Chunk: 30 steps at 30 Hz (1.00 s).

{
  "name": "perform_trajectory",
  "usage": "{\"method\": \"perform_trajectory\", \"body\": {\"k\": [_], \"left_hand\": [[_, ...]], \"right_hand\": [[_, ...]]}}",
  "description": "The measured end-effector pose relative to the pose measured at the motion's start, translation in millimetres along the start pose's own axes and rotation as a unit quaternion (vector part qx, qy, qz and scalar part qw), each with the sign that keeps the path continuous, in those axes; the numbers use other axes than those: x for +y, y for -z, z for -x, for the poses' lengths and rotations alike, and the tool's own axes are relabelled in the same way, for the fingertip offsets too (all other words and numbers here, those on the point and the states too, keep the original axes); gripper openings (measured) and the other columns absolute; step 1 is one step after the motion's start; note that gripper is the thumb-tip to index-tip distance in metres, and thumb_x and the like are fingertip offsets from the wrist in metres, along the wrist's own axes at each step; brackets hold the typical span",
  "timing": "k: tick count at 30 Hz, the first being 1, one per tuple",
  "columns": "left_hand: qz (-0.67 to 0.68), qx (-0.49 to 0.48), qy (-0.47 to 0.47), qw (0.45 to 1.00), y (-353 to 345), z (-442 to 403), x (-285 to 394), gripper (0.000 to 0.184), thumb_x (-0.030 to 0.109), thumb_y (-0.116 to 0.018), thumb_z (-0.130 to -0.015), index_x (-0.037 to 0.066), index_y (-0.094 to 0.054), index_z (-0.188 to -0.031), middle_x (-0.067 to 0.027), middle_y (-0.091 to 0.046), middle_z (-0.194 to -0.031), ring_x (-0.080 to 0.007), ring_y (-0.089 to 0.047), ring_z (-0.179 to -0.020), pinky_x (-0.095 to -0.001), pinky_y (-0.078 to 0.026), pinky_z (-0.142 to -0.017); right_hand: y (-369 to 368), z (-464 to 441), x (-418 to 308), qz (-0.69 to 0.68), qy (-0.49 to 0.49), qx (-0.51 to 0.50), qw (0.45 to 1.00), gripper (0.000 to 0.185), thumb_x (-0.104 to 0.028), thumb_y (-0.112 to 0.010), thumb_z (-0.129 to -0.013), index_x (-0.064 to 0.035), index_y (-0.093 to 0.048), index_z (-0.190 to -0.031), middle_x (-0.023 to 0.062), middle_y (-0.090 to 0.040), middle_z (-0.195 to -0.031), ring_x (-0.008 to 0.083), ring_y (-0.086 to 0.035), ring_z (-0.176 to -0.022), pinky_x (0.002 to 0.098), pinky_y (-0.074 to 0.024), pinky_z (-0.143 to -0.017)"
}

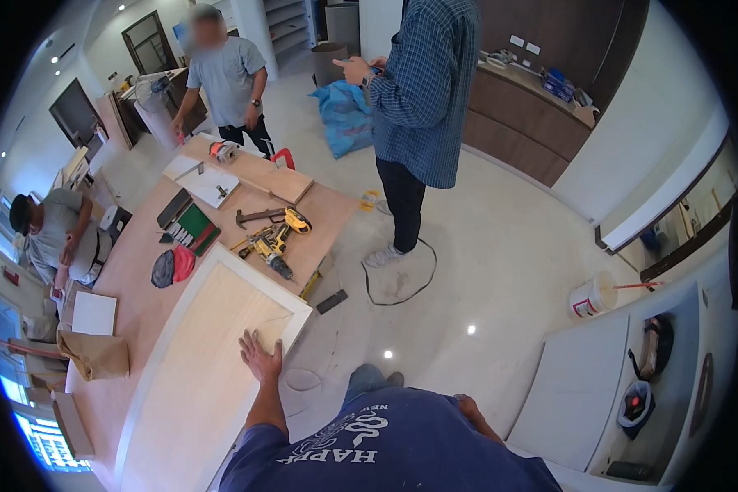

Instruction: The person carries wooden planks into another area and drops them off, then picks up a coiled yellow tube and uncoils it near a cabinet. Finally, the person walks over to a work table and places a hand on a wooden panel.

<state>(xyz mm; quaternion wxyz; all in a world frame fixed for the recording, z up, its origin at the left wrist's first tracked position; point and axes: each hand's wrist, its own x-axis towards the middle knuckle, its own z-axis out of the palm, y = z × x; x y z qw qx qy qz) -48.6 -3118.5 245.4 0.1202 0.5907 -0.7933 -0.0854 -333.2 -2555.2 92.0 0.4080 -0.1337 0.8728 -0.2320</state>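
My left hand [261, 357] lies flat with spread fingers on a large pale wood panel [213, 336] that has a white border. The panel rests on a long wooden worktable [152, 246]. My right hand [467, 405] is low by my right side, partly hidden by my blue shirt, and its fingers cannot be made out. Beyond the panel's far edge lie a yellow-and-black cordless drill [271, 250], another yellow power tool [296, 220] and a hammer [258, 215]. A green case of bits [193, 225] stands open beside a red-and-grey cloth bundle [173, 266].
One person [228, 78] stands at the table's far end; another in a checked shirt [426, 90] stands beyond the table corner. A third [66, 234] is at left. A cable loop [400, 303] and blue bag [342, 119] lie on the floor. A white bucket [592, 297] stands right.
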Motion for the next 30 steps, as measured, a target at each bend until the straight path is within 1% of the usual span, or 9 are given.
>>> {"method": "perform_trajectory", "body": {"k": [3,6,9,15,18,21,24,27,30], "left_hand": [[0.002,0.001,-0.006,1.000,0.1,1.2,-2.7,0.082,0.054,-0.064,-0.085,0.009,-0.038,-0.148,-0.0133,-0.023,-0.162,-0.0371,-0.015,-0.150,-0.0537,-0.017,-0.120],[-0.001,-0.002,-0.008,1.000,0.3,0.0,-1.9,0.082,0.053,-0.064,-0.085,0.009,-0.036,-0.149,-0.0142,-0.023,-0.162,-0.0378,-0.014,-0.151,-0.0554,-0.016,-0.119],[-0.015,-0.008,-0.001,1.000,1.1,-0.9,-0.3,0.083,0.054,-0.064,-0.085,0.009,-0.036,-0.149,-0.0135,-0.023,-0.162,-0.0368,-0.014,-0.151,-0.0542,-0.016,-0.120],[-0.022,-0.015,0.012,1.000,-0.4,-2.0,-0.9,0.084,0.056,-0.064,-0.084,0.009,-0.037,-0.149,-0.0110,-0.022,-0.163,-0.0338,-0.013,-0.152,-0.0514,-0.015,-0.121],[-0.019,-0.019,0.017,1.000,0.7,-1.8,0.8,0.084,0.056,-0.064,-0.084,0.009,-0.037,-0.149,-0.0107,-0.022,-0.163,-0.0335,-0.013,-0.152,-0.0511,-0.015,-0.121],[-0.015,-0.021,0.016,1.000,6.4,-2.0,5.0,0.084,0.056,-0.064,-0.084,0.009,-0.038,-0.149,-0.0107,-0.022,-0.163,-0.0340,-0.013,-0.152,-0.0514,-0.015,-0.121],[-0.012,-0.019,0.012,1.000,3.0,-2.6,3.5,0.083,0.055,-0.064,-0.084,0.009,-0.038,-0.148,-0.0113,-0.023,-0.162,-0.0347,-0.013,-0.151,-0.0524,-0.015,-0.121],[-0.012,-0.015,0.009,1.000,-1.2,-2.7,0.5,0.083,0.055,-0.063,-0.085,0.010,-0.037,-0.149,-0.0120,-0.023,-0.162,-0.0355,-0.013,-0.151,-0.0537,-0.014,-0.120],[-0.012,-0.017,0.014,1.000,1.0,0.0,-1.3,0.083,0.055,-0.064,-0.085,0.010,-0.037,-0.149,-0.0120,-0.023,-0.162,-0.0357,-0.013,-0.151,-0.0540,-0.014,-0.120]], "right_hand": [[8.3,-2.0,8.5,0.018,-0.006,-0.054,0.998,0.050,-0.039,-0.059,-0.092,0.0014,-0.066,-0.120,0.0221,-0.065,-0.123,0.0375,-0.061,-0.117,0.0389,-0.0479,-0.101],[6.6,0.2,16.3,0.035,-0.010,-0.011,0.999,0.051,-0.040,-0.062,-0.091,0.0011,-0.066,-0.120,0.0215,-0.066,-0.123,0.0360,-0.061,-0.118,0.0380,-0.0480,-0.101],[7.7,5.4,22.7,-0.038,-0.041,-0.018,0.998,0.050,-0.040,-0.064,-0.091,0.0006,-0.066,-0.119,0.0205,-0.066,-0.122,0.0348,-0.061,-0.118,0.0376,-0.0480,-0.100],[16.0,17.7,-3.4,0.005,-0.075,-0.029,0.997,0.047,-0.039,-0.064,-0.091,-0.0001,-0.067,-0.117,0.0192,-0.068,-0.120,0.0340,-0.063,-0.116,0.0374,-0.0495,-0.099],[14.9,10.9,1.8,0.046,-0.046,-0.045,0.997,0.046,-0.039,-0.063,-0.092,-0.0004,-0.067,-0.117,0.0184,-0.068,-0.119,0.0340,-0.063,-0.115,0.0377,-0.0501,-0.098],[-23.9,-36.8,84.9,0.128,0.088,-0.023,0.988,0.046,-0.039,-0.062,-0.093,0.0000,-0.067,-0.117,0.0187,-0.068,-0.119,0.0344,-0.062,-0.116,0.0385,-0.0498,-0.098],[1.6,-1.6,28.1,0.051,0.004,-0.006,0.999,0.046,-0.039,-0.062,-0.093,-0.0002,-0.067,-0.117,0.0191,-0.067,-0.121,0.0346,-0.062,-0.117,0.0389,-0.0495,-0.099],[-1.3,-4.8,31.1,0.020,-0.024,-0.024,0.999,0.048,-0.041,-0.062,-0.093,-0.0010,-0.067,-0.119,0.0194,-0.066,-0.122,0.0342,-0.061,-0.118,0.0389,-0.0489,-0.100],[-20.9,-29.7,72.2,0.099,0.052,-0.037,0.993,0.050,-0.044,-0.062,-0.092,-0.0026,-0.067,-0.120,0.0189,-0.066,-0.123,0.0333,-0.061,-0.119,0.0386,-0.0482,-0.101]]}}
